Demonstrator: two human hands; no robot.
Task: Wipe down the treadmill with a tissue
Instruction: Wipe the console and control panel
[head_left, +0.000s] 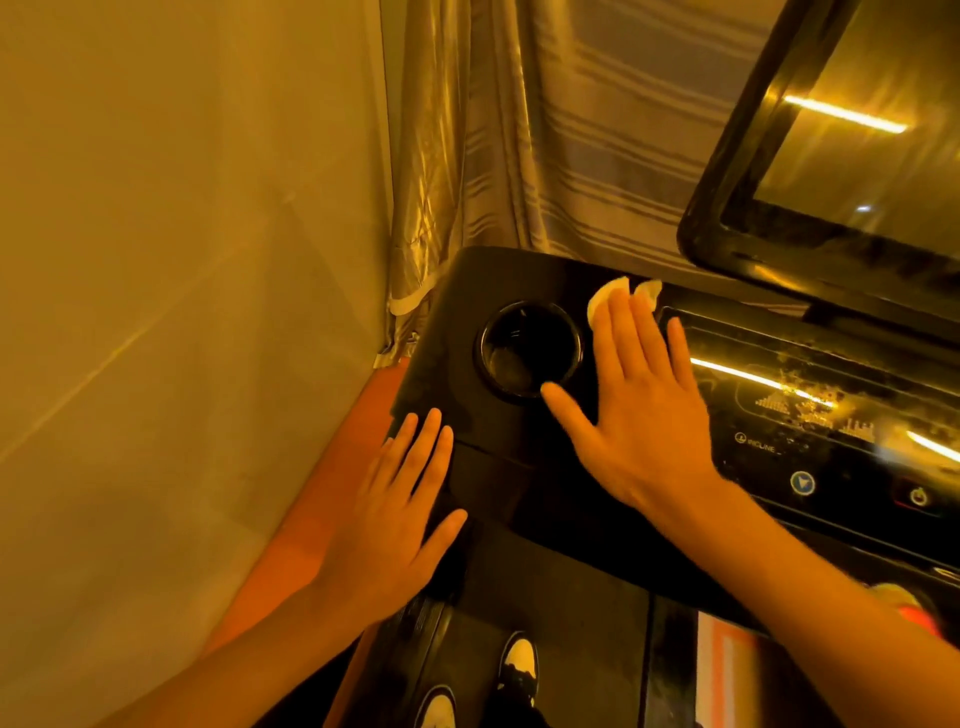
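Black glossy treadmill console (467, 291) carries one round cup holder (530, 351). Its interior is dark, and any contents cannot be made out. Right hand (639, 410) lies flat with fingers straight and spread, pressing a white tissue (605, 300) onto the console just right of the cup holder, at the corner of the control panel (810, 415). Tissue edges show beyond the fingertips. Left hand (400, 499) rests flat, fingers extended, on the console's near left edge. Striped curtain (519, 130) hangs behind.
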